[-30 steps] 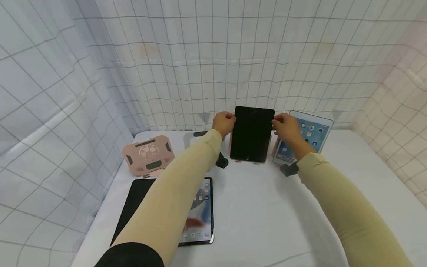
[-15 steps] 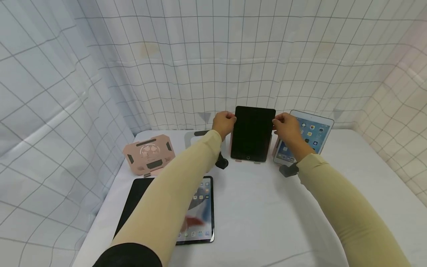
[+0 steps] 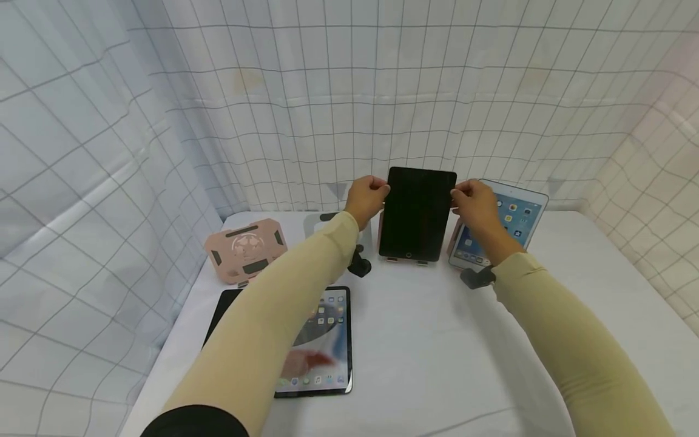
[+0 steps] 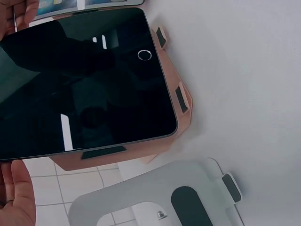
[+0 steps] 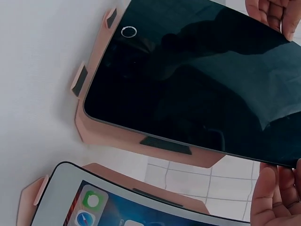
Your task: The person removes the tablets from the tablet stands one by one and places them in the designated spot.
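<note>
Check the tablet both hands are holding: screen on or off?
Off. The black tablet shows a dark, reflective screen; the white tablet beside it shows lit icons.

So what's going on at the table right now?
A person holds a dark-screened tablet by its top corners, the left hand on one side and the right hand on the other. It stands upright on a pink stand. A lit tablet sits on another stand beside it. An empty pink stand and a flat lit tablet lie nearer on the white table.
</note>
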`<state>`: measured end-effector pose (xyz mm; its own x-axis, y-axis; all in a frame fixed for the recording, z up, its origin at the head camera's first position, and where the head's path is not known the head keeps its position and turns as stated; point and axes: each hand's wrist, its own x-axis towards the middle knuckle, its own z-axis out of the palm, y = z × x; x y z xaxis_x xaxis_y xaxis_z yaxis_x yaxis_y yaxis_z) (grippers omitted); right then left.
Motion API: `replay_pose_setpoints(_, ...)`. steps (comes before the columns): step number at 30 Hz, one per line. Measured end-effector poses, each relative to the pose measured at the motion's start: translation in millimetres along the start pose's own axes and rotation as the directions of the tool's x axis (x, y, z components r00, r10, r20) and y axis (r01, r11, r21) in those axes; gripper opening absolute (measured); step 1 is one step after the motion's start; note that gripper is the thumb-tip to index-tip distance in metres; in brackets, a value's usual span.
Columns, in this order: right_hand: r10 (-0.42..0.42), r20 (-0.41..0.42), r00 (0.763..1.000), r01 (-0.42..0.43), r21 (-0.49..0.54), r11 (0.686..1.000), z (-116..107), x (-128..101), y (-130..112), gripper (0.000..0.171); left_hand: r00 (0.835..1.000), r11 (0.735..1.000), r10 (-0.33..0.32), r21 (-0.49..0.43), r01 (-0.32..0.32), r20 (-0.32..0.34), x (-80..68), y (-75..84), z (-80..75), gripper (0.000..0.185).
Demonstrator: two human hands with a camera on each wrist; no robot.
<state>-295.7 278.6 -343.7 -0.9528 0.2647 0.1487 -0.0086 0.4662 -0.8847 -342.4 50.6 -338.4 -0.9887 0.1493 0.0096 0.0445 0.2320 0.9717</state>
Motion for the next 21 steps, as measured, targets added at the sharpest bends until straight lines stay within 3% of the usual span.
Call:
replay_pose_setpoints(9,0.009,0.009,1.0,-0.009,0.044,0.999,-2,-9,-8,0.028,0.998,0.998,0.041,-0.05,-0.039,0.038,-16.2,8.2,-10.1,0.021)
replay_pose_setpoints(21,-0.028,0.054,0.998,0.022,0.097,0.995,-1,-28,-11,0.027,0.996,0.997,0.072,0.005,-0.072,0.056,-34.6,3.8,-21.8,0.019)
